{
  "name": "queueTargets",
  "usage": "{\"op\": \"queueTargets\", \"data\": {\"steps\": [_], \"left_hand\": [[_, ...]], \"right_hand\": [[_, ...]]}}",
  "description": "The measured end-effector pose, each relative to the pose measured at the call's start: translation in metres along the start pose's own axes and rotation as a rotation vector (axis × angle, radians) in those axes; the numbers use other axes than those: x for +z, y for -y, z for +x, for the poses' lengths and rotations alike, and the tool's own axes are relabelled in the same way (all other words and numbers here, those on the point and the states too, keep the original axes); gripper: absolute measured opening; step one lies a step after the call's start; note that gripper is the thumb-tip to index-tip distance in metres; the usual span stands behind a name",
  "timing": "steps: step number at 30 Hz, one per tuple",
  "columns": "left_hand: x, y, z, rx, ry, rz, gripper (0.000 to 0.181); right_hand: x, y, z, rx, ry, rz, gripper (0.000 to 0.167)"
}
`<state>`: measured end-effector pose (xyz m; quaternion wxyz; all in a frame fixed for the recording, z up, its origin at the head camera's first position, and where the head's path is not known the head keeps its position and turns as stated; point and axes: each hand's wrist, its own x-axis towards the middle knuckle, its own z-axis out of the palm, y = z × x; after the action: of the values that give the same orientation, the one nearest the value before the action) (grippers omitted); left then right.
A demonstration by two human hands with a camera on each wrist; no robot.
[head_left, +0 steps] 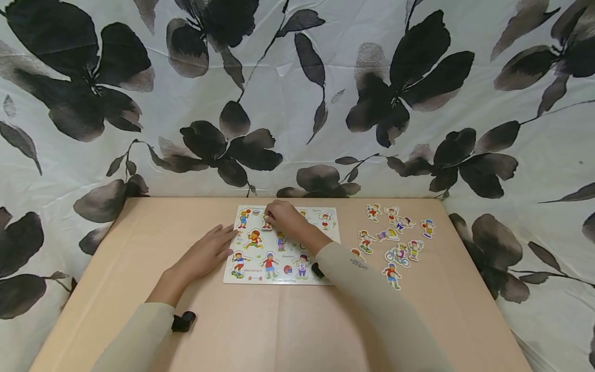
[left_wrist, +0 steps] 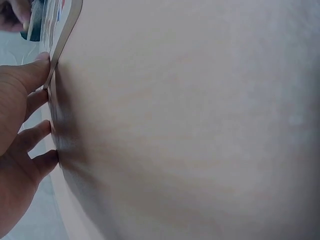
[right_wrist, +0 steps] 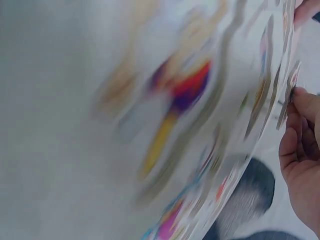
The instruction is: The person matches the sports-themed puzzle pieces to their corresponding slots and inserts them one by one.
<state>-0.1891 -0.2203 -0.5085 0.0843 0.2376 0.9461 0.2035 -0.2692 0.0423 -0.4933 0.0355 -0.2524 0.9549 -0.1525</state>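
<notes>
Wooden-looking or card edge on the cut-out piece (right_wrist: pixel 292 82); right wrist view has it near edge-on, so its picture can't be read. It is over the upper part of the white board (head_left: pixel 254 256), left of the middle; contact with the surface can't be made out. Right hand (head_left: pixel 290 219) pinches it, thumb against curled fingers with just the thin piece between. Grip by the edge, probably so it can be tilted or turned easily.

Board lies flat, coloured figures and small words facing up; can't tell which figures are printed and which are set in. Left hand (head_left: pixel 214 248) at its left side: fingers fairly straight, a bit spread, gripping nothing, thumb on the board's edge. Looks like a brace against sliding, placed to leave the figures uncovered.

Loose cut-outs (head_left: pixel 397 255), about ten, scattered to the right of the board, one partly behind the right sleeve (head_left: pixel 376 294). Likely put there for easy right-hand reach, and spread so most can be picked singly.

Desk (head_left: pixel 297 330) tan, board near its far edge, bare space towards the person. Floral cloth (head_left: pixel 297 103) behind, probably backdrop only.
</notes>
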Motion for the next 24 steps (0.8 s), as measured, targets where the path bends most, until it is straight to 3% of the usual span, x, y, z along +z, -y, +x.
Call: {"op": "queueTargets", "data": {"steps": [9, 24], "left_hand": [[0.000, -0.002, -0.003, 0.019, -0.021, -0.001, 0.052], [0.003, 0.000, 0.000, -0.005, -0.019, -0.013, 0.054]], "right_hand": [[0.018, 0.028, 0.025, -0.002, -0.010, -0.022, 0.016], [0.030, 0.047, 0.048, 0.051, 0.019, -0.067, 0.013]]}}
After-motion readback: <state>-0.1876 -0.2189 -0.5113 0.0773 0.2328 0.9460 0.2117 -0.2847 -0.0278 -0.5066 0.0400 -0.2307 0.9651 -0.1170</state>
